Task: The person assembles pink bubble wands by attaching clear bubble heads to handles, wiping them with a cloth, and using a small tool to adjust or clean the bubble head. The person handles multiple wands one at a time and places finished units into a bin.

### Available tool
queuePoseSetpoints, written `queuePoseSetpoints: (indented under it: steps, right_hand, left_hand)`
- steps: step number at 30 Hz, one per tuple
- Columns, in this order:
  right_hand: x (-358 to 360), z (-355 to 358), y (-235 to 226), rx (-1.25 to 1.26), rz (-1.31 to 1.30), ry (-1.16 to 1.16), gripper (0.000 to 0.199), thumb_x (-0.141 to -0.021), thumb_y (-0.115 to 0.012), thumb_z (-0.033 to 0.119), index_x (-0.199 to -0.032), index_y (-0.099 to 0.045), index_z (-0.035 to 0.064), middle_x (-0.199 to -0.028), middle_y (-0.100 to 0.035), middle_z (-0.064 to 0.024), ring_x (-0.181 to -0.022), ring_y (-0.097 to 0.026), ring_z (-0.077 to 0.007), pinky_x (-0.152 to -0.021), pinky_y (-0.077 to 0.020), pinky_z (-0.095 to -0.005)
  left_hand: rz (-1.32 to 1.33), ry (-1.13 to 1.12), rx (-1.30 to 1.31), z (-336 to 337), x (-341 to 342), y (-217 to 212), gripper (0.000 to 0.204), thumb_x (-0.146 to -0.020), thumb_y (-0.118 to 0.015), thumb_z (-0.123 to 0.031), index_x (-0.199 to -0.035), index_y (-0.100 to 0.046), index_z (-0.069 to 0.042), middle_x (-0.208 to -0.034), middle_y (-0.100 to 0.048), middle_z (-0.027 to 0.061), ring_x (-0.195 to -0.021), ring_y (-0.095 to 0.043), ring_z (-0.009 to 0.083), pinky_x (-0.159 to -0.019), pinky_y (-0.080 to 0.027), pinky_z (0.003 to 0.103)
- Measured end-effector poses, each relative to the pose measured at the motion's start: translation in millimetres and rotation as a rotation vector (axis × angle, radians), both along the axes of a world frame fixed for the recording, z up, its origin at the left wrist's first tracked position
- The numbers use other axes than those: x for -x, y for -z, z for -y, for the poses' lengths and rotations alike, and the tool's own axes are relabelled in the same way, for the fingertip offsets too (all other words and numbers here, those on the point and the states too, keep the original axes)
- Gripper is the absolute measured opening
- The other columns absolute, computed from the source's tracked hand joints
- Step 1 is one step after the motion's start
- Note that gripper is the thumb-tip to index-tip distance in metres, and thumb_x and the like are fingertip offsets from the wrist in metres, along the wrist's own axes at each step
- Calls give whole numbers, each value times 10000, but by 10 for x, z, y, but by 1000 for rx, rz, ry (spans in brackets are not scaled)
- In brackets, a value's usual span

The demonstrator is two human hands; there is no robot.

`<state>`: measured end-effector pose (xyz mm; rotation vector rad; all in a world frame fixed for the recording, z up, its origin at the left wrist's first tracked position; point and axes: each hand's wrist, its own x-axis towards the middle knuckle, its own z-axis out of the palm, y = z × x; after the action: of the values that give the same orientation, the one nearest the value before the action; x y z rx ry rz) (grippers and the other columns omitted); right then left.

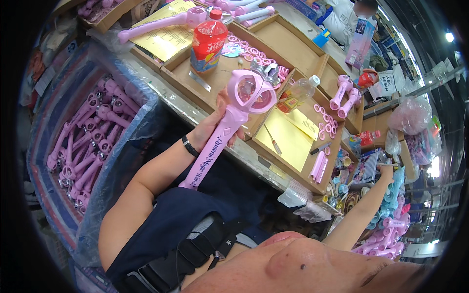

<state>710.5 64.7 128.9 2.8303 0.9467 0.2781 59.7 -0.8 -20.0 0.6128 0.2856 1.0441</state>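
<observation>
My left hand (220, 118) is closed round the upper handle of a pink toy wand (210, 151), which has dark lettering down its side. At the wand's top is a round open head (251, 92) with a clear gem-like piece inside and a silvery part (266, 72) at its tip. The wand slants, its handle end close to my body. Far to the right, my right arm stretches out, and my right hand (386, 168) is among small parts beside a printed box (366, 168) and light-blue toy pieces (390, 195). Its fingers are too small to read.
A blue-lined sack (141, 119) of pink wands stands left. Cardboard trays (234, 115) on the bench hold pink rings (326, 122), a red-labelled bottle (209, 41), a clear bottle (298, 93) and a screwdriver (275, 144). Pink pieces (388, 237) pile up right. Another person (339, 22) is beyond.
</observation>
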Motion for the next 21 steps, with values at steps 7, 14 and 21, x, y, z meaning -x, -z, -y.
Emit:
queuePoseSetpoints:
  steps: [7,14,21]
  right_hand:
    - [12,-37,-9,-61,8,-8,453,-798,-575,286,-1211,-591,100,-1249,-591,-107,-1183,-536,-320,-1056,-182,-618]
    - [-117,29,3,-401,102,26,385,-829,-549,294,-1173,-608,132,-1163,-634,-109,-1099,-590,-302,-1014,-268,-574]
    - [344,691,-555,-1493,125,-573,272,-916,-574,126,-1104,-563,-70,-1076,-624,-167,-963,-633,-256,-828,-504,-324]
  left_hand:
    - [-18,-34,-2,31,42,-42,789,-920,-283,-644,-1248,-483,45,-782,-650,147,-557,-620,152,-525,-513,254]
    - [-100,-43,24,101,70,-28,762,-924,-263,-643,-1226,-498,17,-753,-636,133,-561,-612,148,-539,-507,257]
    - [-133,15,98,77,8,39,734,-935,-242,-629,-1202,-511,0,-721,-615,117,-569,-604,147,-544,-505,240]
